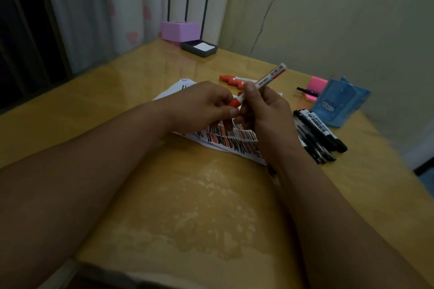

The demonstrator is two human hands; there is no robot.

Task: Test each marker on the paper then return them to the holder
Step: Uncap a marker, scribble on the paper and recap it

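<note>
A glossy yellow table (178,195) fills a dim corner, with a pale wall (328,19) to the far right and a curtain (94,7) to the far left. Over the scribbled paper (232,141), the right hand (267,110) curls its fingers round a red marker (270,77) tilted up toward the far right. The left hand (202,105) pinches the red cap (234,102) at its low end. The blue holder (338,103) stands at the right, with black markers (317,131) lying just beside it.
</note>
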